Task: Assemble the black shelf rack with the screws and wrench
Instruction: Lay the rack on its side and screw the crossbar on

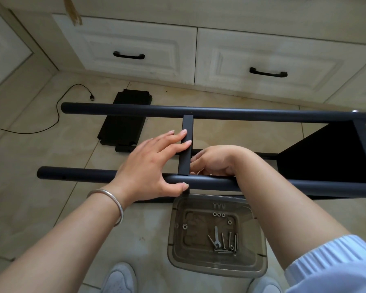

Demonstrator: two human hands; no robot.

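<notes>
On the tiled floor (40,208), before two cream drawers with one black handle (129,55) each: black shelf rack (262,117) lying on its side, two long round tubes (118,108) running left to right, one flat crossbar (187,132) bridging them, one dark shelf panel (325,157) fixed at the right end. Left hand (154,166) spread wide, fingers straight across the crossbar, thumb pressed against the near tube; one silver bangle (112,199) on that wrist. Right hand (213,161) curled just right of the crossbar's lower end, fingertips hidden; cannot tell what, if anything, held. Near the feet, one clear plastic tray (251,265) holding one small wrench (216,237), several screws (229,240) bunched beside it, five washers (218,214). Farther off on the left, one loose black shelf panel (123,121), one black cable (57,111). At the bottom edge, two white shoes (118,280).
</notes>
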